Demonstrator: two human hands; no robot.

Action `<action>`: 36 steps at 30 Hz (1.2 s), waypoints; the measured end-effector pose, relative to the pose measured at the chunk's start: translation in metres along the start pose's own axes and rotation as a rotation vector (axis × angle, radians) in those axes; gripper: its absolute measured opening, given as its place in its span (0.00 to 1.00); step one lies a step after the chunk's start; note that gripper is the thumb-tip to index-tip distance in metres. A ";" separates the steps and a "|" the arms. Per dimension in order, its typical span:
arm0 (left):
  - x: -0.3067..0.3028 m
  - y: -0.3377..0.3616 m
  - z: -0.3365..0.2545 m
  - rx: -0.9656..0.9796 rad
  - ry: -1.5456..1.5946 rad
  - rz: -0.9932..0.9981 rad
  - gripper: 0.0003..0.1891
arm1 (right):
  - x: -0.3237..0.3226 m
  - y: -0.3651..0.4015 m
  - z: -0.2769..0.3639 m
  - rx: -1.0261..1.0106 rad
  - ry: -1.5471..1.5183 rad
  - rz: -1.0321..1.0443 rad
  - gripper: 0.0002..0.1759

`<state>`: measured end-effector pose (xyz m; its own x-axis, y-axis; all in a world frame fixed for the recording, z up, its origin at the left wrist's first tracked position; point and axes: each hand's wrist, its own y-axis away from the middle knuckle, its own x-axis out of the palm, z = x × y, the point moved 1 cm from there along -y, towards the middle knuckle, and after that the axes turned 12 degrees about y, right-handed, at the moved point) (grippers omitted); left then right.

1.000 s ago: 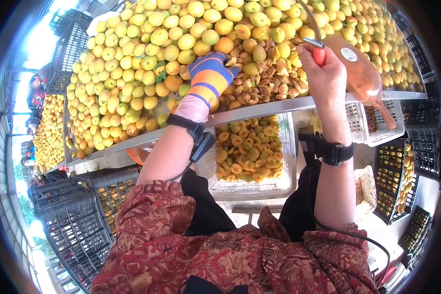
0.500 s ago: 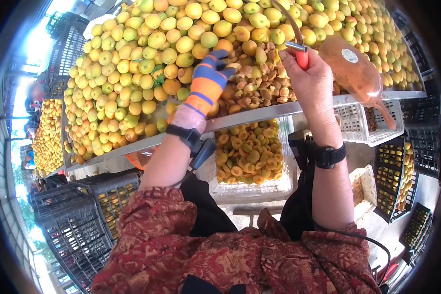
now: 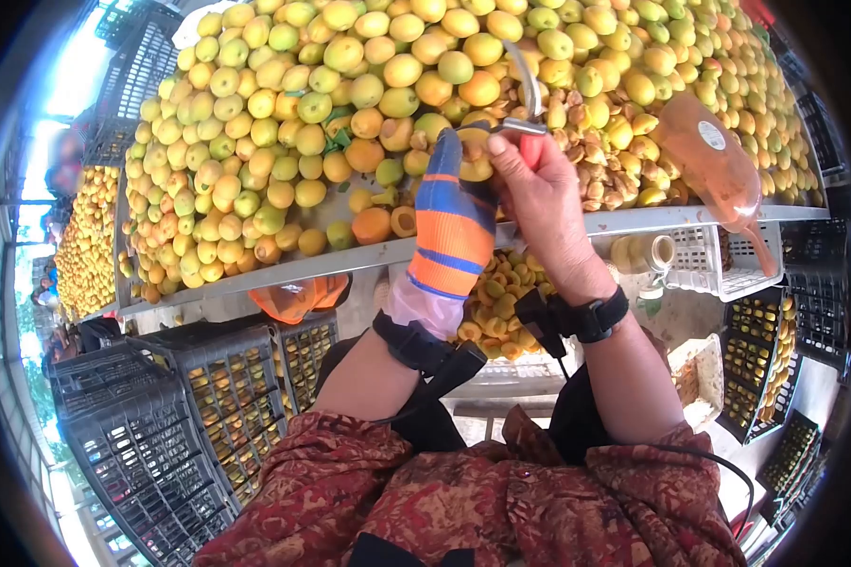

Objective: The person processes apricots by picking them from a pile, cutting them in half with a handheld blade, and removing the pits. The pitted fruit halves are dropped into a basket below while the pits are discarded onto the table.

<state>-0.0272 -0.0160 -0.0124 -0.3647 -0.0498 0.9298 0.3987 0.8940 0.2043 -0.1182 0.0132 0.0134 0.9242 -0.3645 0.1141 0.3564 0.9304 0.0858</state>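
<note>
My left hand (image 3: 454, 222), in an orange and blue striped glove, is closed round an apricot (image 3: 477, 157) near the table's front edge. Bare, my right hand (image 3: 553, 208) grips the red handle of a curved knife (image 3: 528, 85), its blade pointing up and away from me. Both hands are close together, with the right thumb right at the apricot. Whole apricots (image 3: 293, 123) are heaped over the table, and a pile of brown pits (image 3: 600, 175) lies just right of my right hand. Part of the fruit is hidden behind the glove.
A metal rim (image 3: 350, 258) edges the table. Below it stands a white crate (image 3: 506, 369) of halved apricots (image 3: 501, 298). A translucent orange scoop (image 3: 695, 151) lies at the right, its handle over the rim. Black crates (image 3: 147, 444) stand at left, a jar (image 3: 643, 253) at right.
My left hand has come back and right from the heap and now holds an apricot. My right hand has moved left and down with the knife to meet it.
</note>
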 end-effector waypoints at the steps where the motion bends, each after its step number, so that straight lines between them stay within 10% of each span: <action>1: 0.006 0.000 -0.003 0.059 -0.064 -0.065 0.14 | 0.001 -0.003 -0.003 -0.105 0.049 -0.047 0.12; 7: -0.005 0.000 -0.004 0.138 -0.364 -0.249 0.21 | -0.021 -0.015 0.040 -0.035 -0.599 -0.105 0.23; 19: -0.002 0.018 0.032 0.019 -0.449 -0.069 0.23 | -0.017 -0.014 0.044 -0.114 -0.427 -0.346 0.26; 24: -0.015 0.020 0.044 0.471 -0.832 0.025 0.13 | -0.019 -0.014 0.038 -0.005 -0.469 -0.319 0.26; 28: -0.018 0.008 0.025 0.465 -1.500 0.223 0.13 | -0.011 -0.015 0.036 0.057 -0.488 -0.219 0.25; 36: -0.009 0.015 0.031 0.197 -0.841 0.076 0.13 | -0.013 -0.020 0.030 -0.036 -0.711 -0.034 0.25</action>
<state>-0.0443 0.0122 -0.0270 -0.8752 0.2895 0.3875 0.3227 0.9462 0.0221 -0.1412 -0.0018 0.0404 0.6029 -0.3192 0.7312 0.3994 0.9141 0.0697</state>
